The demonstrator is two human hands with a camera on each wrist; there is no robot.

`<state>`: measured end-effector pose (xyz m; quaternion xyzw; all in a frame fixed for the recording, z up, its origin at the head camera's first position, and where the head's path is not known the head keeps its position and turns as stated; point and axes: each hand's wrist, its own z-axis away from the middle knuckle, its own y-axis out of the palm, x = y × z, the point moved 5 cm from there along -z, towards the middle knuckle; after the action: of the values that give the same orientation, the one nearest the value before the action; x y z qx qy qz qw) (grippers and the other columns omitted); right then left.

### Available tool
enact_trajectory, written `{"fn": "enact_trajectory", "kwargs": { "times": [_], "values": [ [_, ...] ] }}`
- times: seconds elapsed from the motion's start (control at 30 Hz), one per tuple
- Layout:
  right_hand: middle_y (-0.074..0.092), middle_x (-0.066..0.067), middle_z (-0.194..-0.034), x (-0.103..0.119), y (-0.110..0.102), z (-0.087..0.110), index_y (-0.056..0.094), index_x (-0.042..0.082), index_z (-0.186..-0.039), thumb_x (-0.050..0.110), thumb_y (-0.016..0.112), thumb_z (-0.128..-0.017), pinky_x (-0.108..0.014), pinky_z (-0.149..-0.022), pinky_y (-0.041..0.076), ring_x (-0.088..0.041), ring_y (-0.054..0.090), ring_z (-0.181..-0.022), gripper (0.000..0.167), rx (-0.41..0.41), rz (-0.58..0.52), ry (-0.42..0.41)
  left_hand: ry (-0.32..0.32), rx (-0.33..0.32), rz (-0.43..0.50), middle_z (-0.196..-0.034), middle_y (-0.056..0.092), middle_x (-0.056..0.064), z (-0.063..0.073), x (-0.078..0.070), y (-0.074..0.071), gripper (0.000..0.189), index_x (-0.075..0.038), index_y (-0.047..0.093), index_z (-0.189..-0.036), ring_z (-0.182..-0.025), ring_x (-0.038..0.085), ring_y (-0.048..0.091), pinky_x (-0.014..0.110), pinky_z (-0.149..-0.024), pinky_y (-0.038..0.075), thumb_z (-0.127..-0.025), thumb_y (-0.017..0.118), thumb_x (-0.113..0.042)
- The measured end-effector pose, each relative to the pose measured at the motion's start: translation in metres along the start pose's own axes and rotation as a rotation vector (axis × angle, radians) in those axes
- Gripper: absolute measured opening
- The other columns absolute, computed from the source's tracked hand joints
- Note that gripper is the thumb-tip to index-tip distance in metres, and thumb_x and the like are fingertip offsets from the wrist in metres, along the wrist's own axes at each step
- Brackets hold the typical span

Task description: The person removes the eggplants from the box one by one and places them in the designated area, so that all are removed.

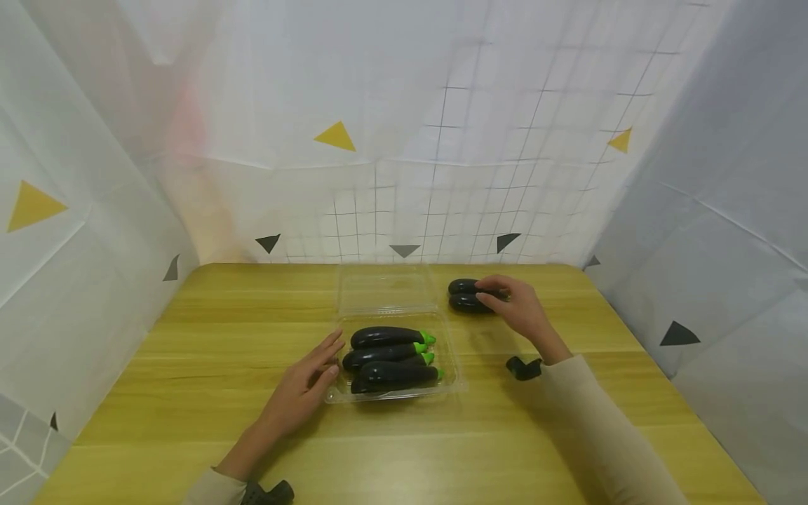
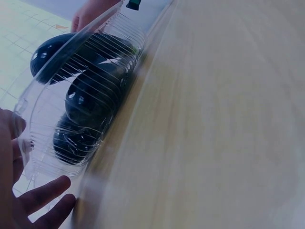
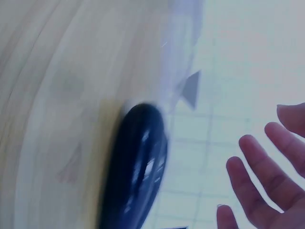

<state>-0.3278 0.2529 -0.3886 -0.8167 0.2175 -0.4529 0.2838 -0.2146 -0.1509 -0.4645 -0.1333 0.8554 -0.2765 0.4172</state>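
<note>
Several dark eggplants (image 1: 391, 375) with green stem ends lie side by side in a clear plastic clamshell container (image 1: 456, 365). At the container's left side is my left hand (image 1: 293, 400), its fingers extended along the wall; the left wrist view shows these fingers spread right at the clear rim. My right hand (image 1: 520, 308) hovers over two more eggplants (image 1: 466, 303) lying together at the back right. In the right wrist view its fingers (image 3: 267, 186) are loosely spread beside a dark eggplant (image 3: 136, 167), with nothing between them. The hand partly hides that pair's right ends.
The container's clear lid (image 1: 386, 289) lies folded back behind it, near the wooden table's (image 1: 208, 365) rear edge. White sheeting (image 1: 303, 84) with triangles and grid lines stands behind and at both sides. A dark wrist device (image 1: 524, 368) hangs below the right cuff.
</note>
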Motion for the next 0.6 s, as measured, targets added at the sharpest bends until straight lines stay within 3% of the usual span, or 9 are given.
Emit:
{"fn": "enact_trajectory", "kwargs": {
  "times": [0.37, 0.6],
  "values": [
    [0.071, -0.007, -0.124, 0.048, 0.002, 0.008, 0.073, 0.008, -0.125, 0.020, 0.072, -0.102, -0.052, -0.101, 0.049, -0.029, 0.064, -0.116, 0.026, 0.028, -0.109, -0.043, 0.003, -0.012, 0.009, -0.162, 0.042, 0.010, 0.000, -0.002, 0.000, 0.045, -0.004, 0.053, -0.152, -0.112, 0.017, 0.067, 0.041, -0.090, 0.055, -0.108, 0.058, -0.013],
    [0.070, -0.007, -0.126, 0.065, 0.008, 0.012, 0.072, 0.009, -0.126, 0.016, 0.071, -0.102, -0.059, -0.100, 0.047, -0.028, 0.064, -0.117, 0.025, 0.044, -0.167, -0.079, -0.004, -0.009, 0.016, -0.162, 0.042, 0.008, 0.000, -0.002, 0.000, 0.046, -0.005, 0.053, -0.152, -0.115, 0.018, 0.066, 0.041, -0.090, 0.056, -0.108, 0.058, -0.014]
  ]
}}
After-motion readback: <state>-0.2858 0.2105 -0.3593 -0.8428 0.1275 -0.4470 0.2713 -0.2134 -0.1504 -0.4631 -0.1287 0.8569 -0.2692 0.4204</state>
